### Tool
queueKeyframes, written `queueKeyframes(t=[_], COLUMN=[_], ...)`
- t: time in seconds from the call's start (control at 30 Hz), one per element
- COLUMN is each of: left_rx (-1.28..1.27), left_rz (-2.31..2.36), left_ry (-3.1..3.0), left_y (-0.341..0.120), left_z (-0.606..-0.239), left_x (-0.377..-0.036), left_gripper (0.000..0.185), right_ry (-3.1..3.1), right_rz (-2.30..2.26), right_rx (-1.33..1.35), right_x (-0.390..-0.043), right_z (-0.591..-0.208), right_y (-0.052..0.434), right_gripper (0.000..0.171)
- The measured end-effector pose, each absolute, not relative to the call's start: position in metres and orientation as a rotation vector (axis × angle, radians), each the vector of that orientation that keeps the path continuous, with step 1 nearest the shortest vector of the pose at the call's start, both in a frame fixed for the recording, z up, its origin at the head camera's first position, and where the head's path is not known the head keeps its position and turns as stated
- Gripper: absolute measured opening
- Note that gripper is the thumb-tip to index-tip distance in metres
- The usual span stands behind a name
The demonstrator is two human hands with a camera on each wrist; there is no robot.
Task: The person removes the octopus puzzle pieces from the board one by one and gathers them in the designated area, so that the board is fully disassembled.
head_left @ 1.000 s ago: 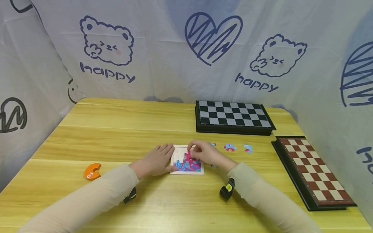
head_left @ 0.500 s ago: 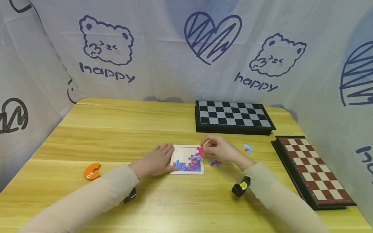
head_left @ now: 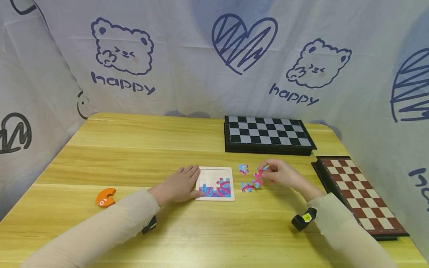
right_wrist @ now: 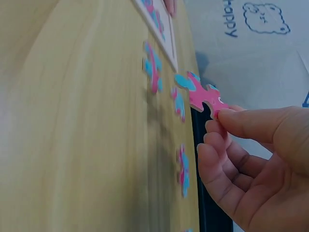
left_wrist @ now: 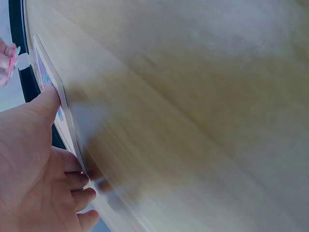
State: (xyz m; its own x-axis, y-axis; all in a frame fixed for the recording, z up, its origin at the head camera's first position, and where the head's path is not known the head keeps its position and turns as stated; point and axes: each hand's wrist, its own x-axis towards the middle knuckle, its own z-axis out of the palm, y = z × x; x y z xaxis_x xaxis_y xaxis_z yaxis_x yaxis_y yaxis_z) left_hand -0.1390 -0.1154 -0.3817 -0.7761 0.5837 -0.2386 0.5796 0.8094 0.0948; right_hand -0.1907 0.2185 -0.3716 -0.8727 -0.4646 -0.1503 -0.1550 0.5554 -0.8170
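My left hand [head_left: 177, 186] rests on the left edge of a small wooden puzzle tray [head_left: 209, 176], its thumb over the near corner and its fingers along the side. Joined blue, purple and pink pieces fill the tray's lower part and right side; bare wood shows at the upper left. To the right of the tray, my right hand [head_left: 279, 174] pinches a pink puzzle piece [right_wrist: 199, 95] between thumb and index finger, holding it above the table. Loose puzzle pieces [head_left: 243, 169] lie close by, one of them [right_wrist: 184, 171] below the right hand's fingers in the right wrist view.
A black-and-white chessboard [head_left: 269, 132] sits at the back of the table. A red-and-cream chessboard [head_left: 363, 197] lies along the right side. Left of my left arm is an orange curved piece [head_left: 106, 197] marked 10. A printed white cloth [head_left: 187, 74] hangs behind.
My right hand has lifted the pink piece from the tray and carried it right, over the loose pieces. The left hand has stayed on the tray.
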Motion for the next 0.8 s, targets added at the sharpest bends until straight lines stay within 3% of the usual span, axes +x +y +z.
queueKeyframes(t=[0.8], left_rx=[0.883], left_rz=[0.012], left_ry=[2.743], left_y=[-0.115], left_z=[-0.383], left_x=[-0.14], left_gripper=[0.077], right_ry=[2.482], right_rz=[-1.01], right_rx=[-0.447], right_x=[-0.193], right_z=[-0.384], right_y=[0.242], right_gripper=[0.01])
